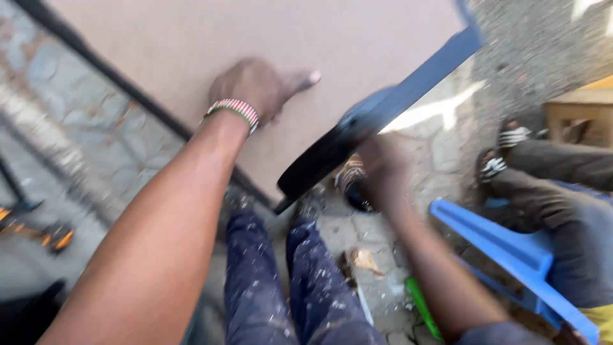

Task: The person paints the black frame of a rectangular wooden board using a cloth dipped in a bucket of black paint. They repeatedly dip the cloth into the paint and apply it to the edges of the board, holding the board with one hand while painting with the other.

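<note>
- Head view looks down along both bare forearms to a large tan board point(191, 38) with a dark frame along its lower-left edge.
- Left hand point(255, 86) lies knuckles-up on the board, arm stretched forward, fingers curled under, thumb stuck out to the right and pressed to the surface; it grips nothing.
- A beaded band point(233, 110) rings that wrist.
- Right hand point(377, 169) is blurred; it sits at the board's lower-right edge, against a dark, flat tool point(332, 150) that slants up to the right and turns blue near its top end. Whether the fingers close round it I cannot tell.
- Right forearm runs down to the bottom right.
- Paint-flecked blue trousers point(281, 281) show between the arms, over a stone floor point(76, 121).
- A blue plastic chair point(511, 249) stands to the right, with another person's legs and striped sandals point(511, 135) beside it.
</note>
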